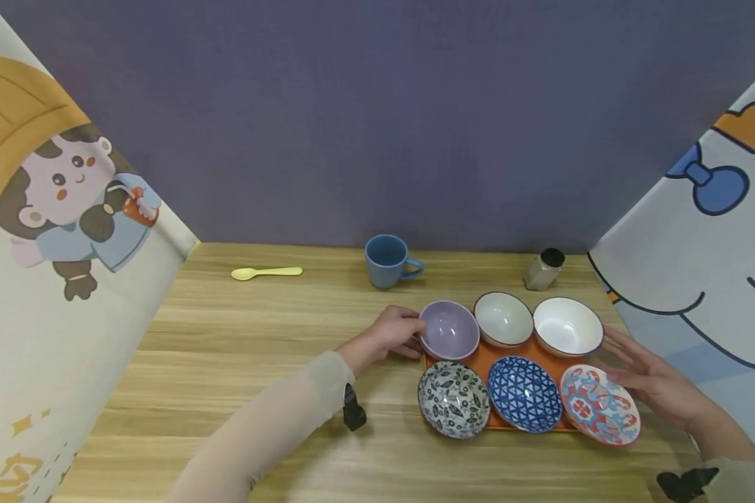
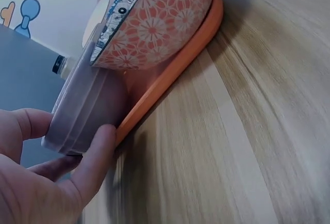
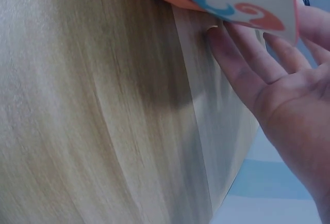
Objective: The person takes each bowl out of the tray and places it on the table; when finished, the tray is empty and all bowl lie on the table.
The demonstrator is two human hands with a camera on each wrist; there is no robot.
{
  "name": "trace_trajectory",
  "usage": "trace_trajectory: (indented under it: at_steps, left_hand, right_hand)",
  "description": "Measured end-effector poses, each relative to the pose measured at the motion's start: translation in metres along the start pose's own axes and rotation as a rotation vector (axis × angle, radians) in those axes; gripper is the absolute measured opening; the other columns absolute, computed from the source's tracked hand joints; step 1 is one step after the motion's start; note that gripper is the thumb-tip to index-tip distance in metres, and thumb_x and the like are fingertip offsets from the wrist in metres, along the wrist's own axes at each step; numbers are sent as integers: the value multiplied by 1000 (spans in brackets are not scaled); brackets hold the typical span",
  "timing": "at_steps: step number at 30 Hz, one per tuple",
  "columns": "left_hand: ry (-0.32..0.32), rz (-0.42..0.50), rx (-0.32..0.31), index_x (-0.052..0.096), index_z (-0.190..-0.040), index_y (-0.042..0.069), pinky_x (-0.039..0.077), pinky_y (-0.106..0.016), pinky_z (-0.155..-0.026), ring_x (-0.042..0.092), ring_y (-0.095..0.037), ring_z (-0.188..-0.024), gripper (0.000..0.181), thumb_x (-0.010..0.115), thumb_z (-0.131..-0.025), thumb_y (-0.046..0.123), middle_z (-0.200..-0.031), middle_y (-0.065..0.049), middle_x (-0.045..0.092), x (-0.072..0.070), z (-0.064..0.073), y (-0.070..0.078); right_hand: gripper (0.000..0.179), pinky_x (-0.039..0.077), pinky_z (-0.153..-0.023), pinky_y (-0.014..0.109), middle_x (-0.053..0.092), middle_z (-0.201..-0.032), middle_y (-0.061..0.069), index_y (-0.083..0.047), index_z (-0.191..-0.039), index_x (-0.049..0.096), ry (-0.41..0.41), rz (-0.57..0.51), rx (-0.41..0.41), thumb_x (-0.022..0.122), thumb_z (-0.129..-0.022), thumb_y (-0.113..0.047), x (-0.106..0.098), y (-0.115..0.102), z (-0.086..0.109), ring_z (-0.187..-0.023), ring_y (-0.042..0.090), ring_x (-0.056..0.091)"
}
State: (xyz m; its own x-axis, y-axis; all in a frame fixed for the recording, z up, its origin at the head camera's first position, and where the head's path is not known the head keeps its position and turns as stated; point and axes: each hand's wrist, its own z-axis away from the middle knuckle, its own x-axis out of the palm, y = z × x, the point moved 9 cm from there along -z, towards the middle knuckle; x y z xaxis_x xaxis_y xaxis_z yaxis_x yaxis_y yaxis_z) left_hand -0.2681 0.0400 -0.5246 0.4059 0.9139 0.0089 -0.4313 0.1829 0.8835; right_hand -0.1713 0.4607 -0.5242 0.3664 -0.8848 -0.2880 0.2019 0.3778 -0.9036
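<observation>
My left hand [image 1: 398, 331] holds the purple bowl [image 1: 449, 331] at its left side, thumb on the rim. In the left wrist view its lower fingers [image 2: 95, 159] reach along the bowl's outside to the edge of the orange tray [image 2: 154, 92]. The right hand [image 1: 651, 374] lies at the tray's right side, fingers extended beside the white bowl [image 1: 568, 326] and the red-and-blue patterned bowl [image 1: 600, 405]. In the right wrist view its fingers spread below that patterned bowl's rim. Also on the tray are a pale grey bowl [image 1: 503, 319], a blue patterned bowl [image 1: 524, 394] and a black-and-white leaf-patterned bowl [image 1: 454, 399].
A blue mug [image 1: 386, 262] stands behind the purple bowl. At the back right is a small jar [image 1: 544, 270] with a black lid. Far left lies a yellow spoon [image 1: 267, 273]. A dark panel [image 1: 377, 126] and printed side walls border the wooden table [image 1: 226, 335].
</observation>
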Motion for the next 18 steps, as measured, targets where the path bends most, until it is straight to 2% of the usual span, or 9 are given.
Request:
trace_trajectory:
  at_steps: [5,8,14,18]
  left_hand:
    - [23,-63,40,54,-142,-7,67,-46,-74,75,-38,-87,59,65,-86,11,-90,-17,73,-2,3,4]
    - [17,-62,51,53,-142,-5,67,-47,-74,74,-40,-89,59,64,-87,13,-88,-17,73,-2,5,6]
    - [-9,-14,50,51,-146,-1,66,-49,-76,74,-33,-80,59,62,-89,12,-95,-20,73,-3,4,3]
    - [-9,2,49,52,-146,0,67,-47,-75,73,-27,-75,58,61,-90,13,-99,-21,72,-5,2,1]
  right_hand:
    - [83,57,-89,20,11,-173,3,-36,-166,-1,12,25,34,54,-106,-14,-1,-1,0,-118,-14,54]
    - [83,57,-88,22,11,-173,8,-36,-166,0,18,33,51,54,-106,-16,-2,-1,0,-118,-15,54]
    - [81,57,-90,20,6,-173,14,-37,-165,0,17,17,80,54,-107,-19,-1,-1,-1,-117,-15,55]
    - [78,57,-90,21,9,-172,16,-38,-165,2,28,39,97,53,-108,-23,-2,-1,-2,-116,-19,50]
